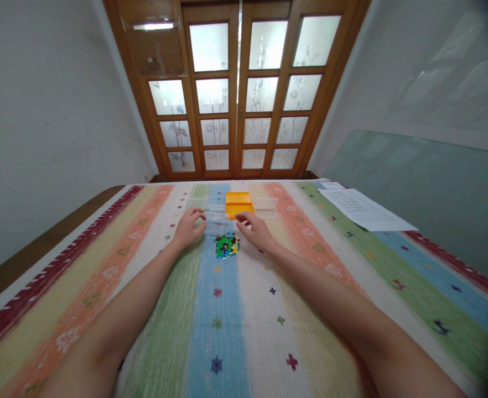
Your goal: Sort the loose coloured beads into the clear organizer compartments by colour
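Note:
Between my hands lies a thin clear plastic piece (218,225), its outline faint against the striped cloth. My left hand (190,226), fingers curled, grips the left side of this piece. On the other side my right hand (255,230) has bent fingers with a gap between thumb and forefinger, close to the front edge of a yellow tray (239,197); nothing shows in it. Just nearer to me than both hands is a pile of small green, blue, yellow and dark plastic pieces (226,246).
A clear plastic tray (268,205) stands right of the yellow one; another transparent shape lies to its left. White paper sheets (362,209) rest at the table's right. The table has a striped cloth (219,342). Wooden glazed doors (239,94) stand beyond its far edge.

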The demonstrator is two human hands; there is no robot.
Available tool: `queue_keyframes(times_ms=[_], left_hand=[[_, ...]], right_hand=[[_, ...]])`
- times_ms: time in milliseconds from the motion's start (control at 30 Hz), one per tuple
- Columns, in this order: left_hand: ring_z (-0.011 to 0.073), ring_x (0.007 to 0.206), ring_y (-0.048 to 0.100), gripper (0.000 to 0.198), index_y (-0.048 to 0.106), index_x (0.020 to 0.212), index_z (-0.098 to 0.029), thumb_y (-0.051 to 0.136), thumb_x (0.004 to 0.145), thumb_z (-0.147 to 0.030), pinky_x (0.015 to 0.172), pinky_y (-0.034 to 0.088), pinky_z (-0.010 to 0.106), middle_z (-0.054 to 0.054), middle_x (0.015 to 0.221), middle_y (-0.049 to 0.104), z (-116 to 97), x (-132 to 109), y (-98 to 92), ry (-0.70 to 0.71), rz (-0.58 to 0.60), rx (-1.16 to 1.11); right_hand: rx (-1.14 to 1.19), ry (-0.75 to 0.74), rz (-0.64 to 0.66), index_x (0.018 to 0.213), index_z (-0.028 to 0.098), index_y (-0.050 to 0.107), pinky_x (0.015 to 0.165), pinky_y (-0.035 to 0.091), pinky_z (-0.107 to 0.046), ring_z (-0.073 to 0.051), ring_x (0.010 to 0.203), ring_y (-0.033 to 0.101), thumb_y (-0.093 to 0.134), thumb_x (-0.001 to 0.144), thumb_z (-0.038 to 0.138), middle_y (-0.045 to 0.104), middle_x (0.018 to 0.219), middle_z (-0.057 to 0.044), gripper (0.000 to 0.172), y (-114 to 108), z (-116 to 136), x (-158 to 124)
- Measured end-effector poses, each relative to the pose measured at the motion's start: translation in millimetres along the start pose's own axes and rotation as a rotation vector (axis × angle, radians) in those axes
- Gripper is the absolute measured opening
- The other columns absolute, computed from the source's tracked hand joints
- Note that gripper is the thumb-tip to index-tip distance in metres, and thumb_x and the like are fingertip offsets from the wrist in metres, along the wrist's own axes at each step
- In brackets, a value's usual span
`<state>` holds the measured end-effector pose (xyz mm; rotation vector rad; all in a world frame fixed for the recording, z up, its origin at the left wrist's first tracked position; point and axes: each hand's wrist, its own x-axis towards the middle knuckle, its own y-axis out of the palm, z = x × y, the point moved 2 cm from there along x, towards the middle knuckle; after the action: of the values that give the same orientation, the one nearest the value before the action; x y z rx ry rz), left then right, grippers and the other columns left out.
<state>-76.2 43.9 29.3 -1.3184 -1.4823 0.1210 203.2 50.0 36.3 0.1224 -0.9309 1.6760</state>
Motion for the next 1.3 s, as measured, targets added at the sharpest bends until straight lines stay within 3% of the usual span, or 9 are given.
queue_keyframes(times_ms=[167, 367, 567, 667, 833, 1033, 1167, 1300], left_hand=[[0.0254, 0.115, 0.061, 0.013, 0.071, 0.100, -0.023, 0.064, 0.089, -0.025, 0.105, 0.050, 0.043, 0.009, 0.121, 0.061, -4, -2, 10.7, -0.011, 0.114, 0.012], [0.0167, 0.081, 0.066, 0.031, 0.070, 0.121, -0.025, 0.061, 0.092, -0.030, 0.086, 0.057, 0.037, 0.008, 0.135, 0.060, 3, -7, 16.8, -0.116, 0.215, 0.012], [0.0134, 0.073, 0.064, 0.042, 0.066, 0.132, -0.024, 0.060, 0.090, -0.027, 0.083, 0.057, 0.035, 0.008, 0.146, 0.059, 6, -8, 19.3, -0.073, 0.255, -0.058], [0.0149, 0.076, 0.065, 0.036, 0.070, 0.124, -0.023, 0.058, 0.090, -0.026, 0.080, 0.057, 0.034, 0.008, 0.132, 0.067, 5, -6, 15.6, -0.077, 0.173, -0.118], [0.0197, 0.091, 0.068, 0.024, 0.071, 0.104, -0.022, 0.055, 0.087, -0.023, 0.090, 0.056, 0.036, 0.005, 0.107, 0.072, 14, 2, -4.4, -0.178, -0.158, -0.163], [0.0219, 0.097, 0.069, 0.028, 0.067, 0.102, -0.018, 0.047, 0.084, -0.026, 0.091, 0.056, 0.036, 0.007, 0.099, 0.072, 70, 1, -40.9, -0.490, -0.502, -0.224], [0.0200, 0.106, 0.066, 0.030, 0.065, 0.104, -0.019, 0.043, 0.085, -0.027, 0.095, 0.054, 0.032, 0.006, 0.109, 0.071, 113, -14, -60.4, -0.672, -0.556, -0.123], [0.0243, 0.105, 0.066, 0.030, 0.066, 0.106, -0.019, 0.049, 0.082, -0.022, 0.095, 0.053, 0.038, 0.007, 0.109, 0.071, 132, -26, -61.0, -0.794, -0.410, -0.004]], right_hand=[[-0.054, 0.016, 0.034, 0.113, 0.022, 0.069, 0.080, 0.054, -0.031, -0.018, 0.092, 0.068, 0.060, 0.098, 0.026, 0.074, 0.108, -0.007, 0.018, 7, -11, -4], [-0.088, 0.064, 0.009, 0.109, 0.022, 0.070, 0.080, 0.054, -0.031, -0.018, 0.089, 0.069, 0.059, 0.097, 0.023, 0.075, 0.105, -0.006, 0.017, 7, -40, -2], [-0.156, 0.067, 0.013, 0.106, 0.021, 0.072, 0.080, 0.052, -0.032, -0.018, 0.086, 0.068, 0.058, 0.097, 0.024, 0.076, 0.103, -0.005, 0.016, 5, -47, -2], [-0.156, 0.049, 0.015, 0.106, 0.021, 0.072, 0.080, 0.052, -0.031, -0.018, 0.087, 0.068, 0.058, 0.097, 0.023, 0.076, 0.103, -0.005, 0.016, 5, -45, -3], [-0.164, 0.035, 0.006, 0.104, 0.021, 0.072, 0.080, 0.051, -0.032, -0.019, 0.087, 0.068, 0.058, 0.097, 0.022, 0.075, 0.101, -0.005, 0.016, 4, -48, -4], [-0.169, 0.009, 0.012, 0.104, 0.021, 0.072, 0.080, 0.050, -0.031, -0.018, 0.087, 0.068, 0.058, 0.098, 0.022, 0.075, 0.101, -0.005, 0.015, 4, -48, -5], [-0.168, 0.001, 0.018, 0.104, 0.021, 0.072, 0.079, 0.050, -0.031, -0.019, 0.088, 0.067, 0.058, 0.096, 0.020, 0.075, 0.101, -0.005, 0.015, 5, -46, -5], [-0.179, 0.003, 0.027, 0.104, 0.021, 0.072, 0.079, 0.050, -0.030, -0.019, 0.089, 0.067, 0.059, 0.096, 0.020, 0.075, 0.101, -0.005, 0.016, 6, -46, -6]])
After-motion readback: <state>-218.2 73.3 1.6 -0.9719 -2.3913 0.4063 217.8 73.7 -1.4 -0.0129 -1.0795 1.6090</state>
